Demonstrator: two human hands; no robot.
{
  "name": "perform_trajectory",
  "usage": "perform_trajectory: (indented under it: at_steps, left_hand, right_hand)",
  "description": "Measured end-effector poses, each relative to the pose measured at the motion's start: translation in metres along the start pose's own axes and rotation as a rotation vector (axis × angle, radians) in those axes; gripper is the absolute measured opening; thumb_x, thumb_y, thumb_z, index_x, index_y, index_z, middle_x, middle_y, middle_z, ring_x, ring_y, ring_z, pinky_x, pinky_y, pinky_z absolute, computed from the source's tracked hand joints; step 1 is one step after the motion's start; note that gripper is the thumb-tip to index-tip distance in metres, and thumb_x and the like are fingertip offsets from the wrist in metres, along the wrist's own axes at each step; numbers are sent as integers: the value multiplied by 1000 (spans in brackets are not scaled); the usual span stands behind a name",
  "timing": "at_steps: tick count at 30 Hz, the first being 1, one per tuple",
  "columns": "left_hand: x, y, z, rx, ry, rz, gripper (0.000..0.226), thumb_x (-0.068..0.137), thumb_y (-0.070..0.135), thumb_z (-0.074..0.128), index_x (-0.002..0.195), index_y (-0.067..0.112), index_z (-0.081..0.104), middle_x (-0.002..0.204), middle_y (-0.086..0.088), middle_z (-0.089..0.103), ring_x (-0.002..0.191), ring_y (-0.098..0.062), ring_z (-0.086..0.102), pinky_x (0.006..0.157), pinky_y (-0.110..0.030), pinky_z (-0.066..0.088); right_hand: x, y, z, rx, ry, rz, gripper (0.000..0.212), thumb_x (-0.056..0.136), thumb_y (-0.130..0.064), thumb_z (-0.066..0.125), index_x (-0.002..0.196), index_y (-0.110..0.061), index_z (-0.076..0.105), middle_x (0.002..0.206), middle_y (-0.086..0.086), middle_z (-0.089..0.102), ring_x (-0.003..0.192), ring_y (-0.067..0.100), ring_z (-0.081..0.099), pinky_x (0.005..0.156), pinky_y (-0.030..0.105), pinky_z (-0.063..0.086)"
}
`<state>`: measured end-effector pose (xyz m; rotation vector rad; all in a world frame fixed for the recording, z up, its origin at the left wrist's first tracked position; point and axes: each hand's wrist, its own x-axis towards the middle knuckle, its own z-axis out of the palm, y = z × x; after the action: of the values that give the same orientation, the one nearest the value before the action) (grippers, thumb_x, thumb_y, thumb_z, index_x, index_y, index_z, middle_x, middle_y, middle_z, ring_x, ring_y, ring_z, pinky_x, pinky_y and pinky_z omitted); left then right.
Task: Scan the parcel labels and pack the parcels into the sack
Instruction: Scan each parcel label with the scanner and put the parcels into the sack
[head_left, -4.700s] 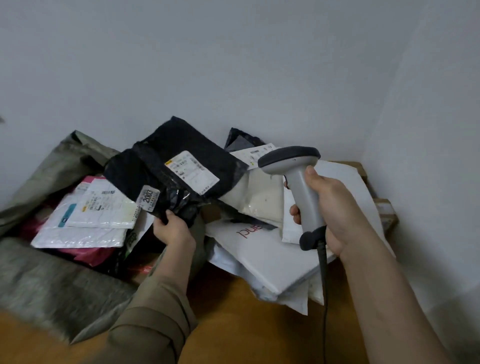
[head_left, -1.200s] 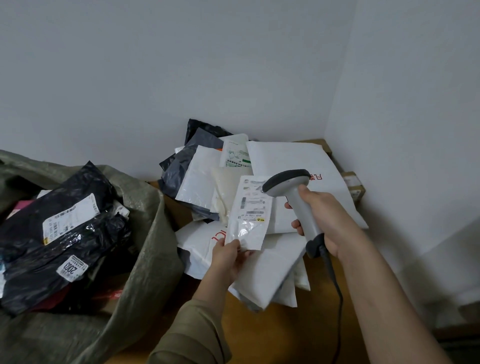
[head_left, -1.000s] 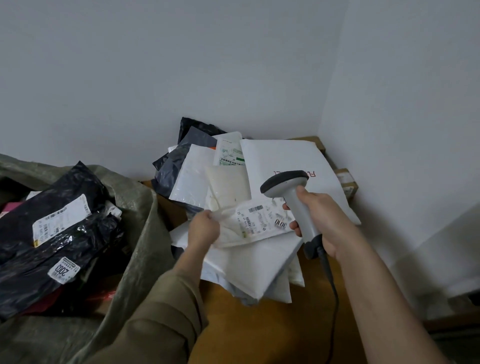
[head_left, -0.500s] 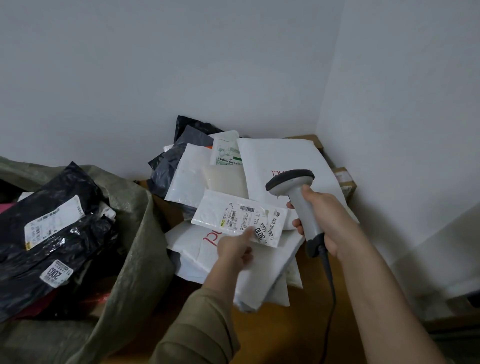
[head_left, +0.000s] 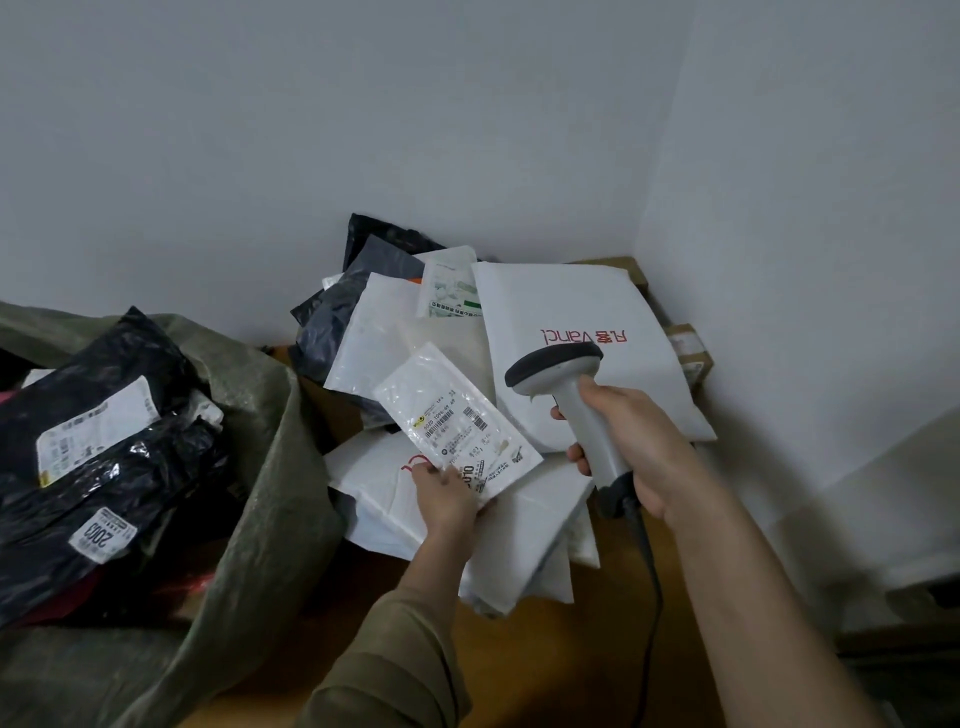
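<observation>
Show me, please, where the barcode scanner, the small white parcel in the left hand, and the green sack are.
barcode scanner (head_left: 574, 400): head view, on the grey neck below its head.
small white parcel (head_left: 452, 415): head view, on its label.
green sack (head_left: 270, 467): head view, on its right wall.

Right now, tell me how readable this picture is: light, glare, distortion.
Head view: dim, soft, even light; glossy glare streaks on the black parcels in the sack. The small white parcel held by the left hand is sharp, its barcodes visible. Wide-angle bending shows at the wall corner.
</observation>
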<state>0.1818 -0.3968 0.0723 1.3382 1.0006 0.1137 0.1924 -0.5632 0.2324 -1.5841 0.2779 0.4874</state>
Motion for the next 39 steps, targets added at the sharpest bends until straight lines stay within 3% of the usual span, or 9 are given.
perform_trajectory:
  at_steps: [2,6,11,14,17,20,27,33,39]
  left_hand:
    - [-5,3,-1,-154,-58,-58,16,99,15,55,108,6,45,94,-11,64,76,-26,64,43,-28,53]
    - [-5,9,-10,-242,-214,-147,30,87,2,69,115,-4,61,103,-16,72,78,-25,69,59,-29,56]
    - [-1,14,-22,-219,-182,-26,39,86,-12,54,118,10,52,112,-13,66,95,-30,67,66,-33,54]
    - [-4,18,-29,-221,-189,6,40,90,-14,45,104,23,49,106,-6,63,92,-24,64,67,-34,53]
    - [-2,20,-32,-242,-207,9,45,93,-14,41,114,25,45,105,-2,62,90,-20,64,67,-32,54]
    - [1,23,-36,-266,-204,22,50,94,-14,40,118,29,44,107,0,62,92,-21,65,65,-31,53]
    - [13,26,-46,-257,-177,80,52,95,-12,45,130,27,44,123,-4,59,106,-27,64,83,-42,56]
    - [16,27,-46,-244,-166,82,52,95,-12,43,126,30,44,125,-2,56,107,-27,62,91,-47,53]
    - [18,23,-46,-216,-152,72,52,96,-10,45,121,36,44,120,0,56,105,-25,62,93,-50,53]
  right_hand:
    - [-2,3,-2,-14,-3,3,38,103,-38,47,112,-6,63,98,14,66,58,17,59,58,31,49]
    - [-5,3,-1,-24,19,-13,38,103,-38,46,109,-4,63,100,15,65,56,15,59,56,30,49]
    - [-7,-2,3,-14,10,-42,37,104,-37,45,110,-5,64,101,12,66,55,16,58,56,30,48]
    - [-12,-6,9,2,-28,-80,37,104,-36,46,109,-5,64,106,11,68,55,16,58,55,31,48]
    - [-20,-8,14,-13,-76,-129,37,103,-37,46,107,-6,66,107,13,69,58,17,59,57,31,49]
    - [-29,-12,15,-77,-127,-180,36,103,-38,46,106,-9,67,105,14,70,60,17,60,62,32,50]
    - [-48,-23,16,-112,-197,-238,32,104,-34,44,109,-11,65,99,-3,71,59,14,60,64,31,50]
    - [-59,-28,13,-130,-165,-250,31,104,-35,44,102,-13,66,98,3,70,59,14,58,64,33,49]
    - [-66,-35,10,-170,-131,-227,32,104,-36,42,109,-11,63,103,4,68,61,16,56,61,31,48]
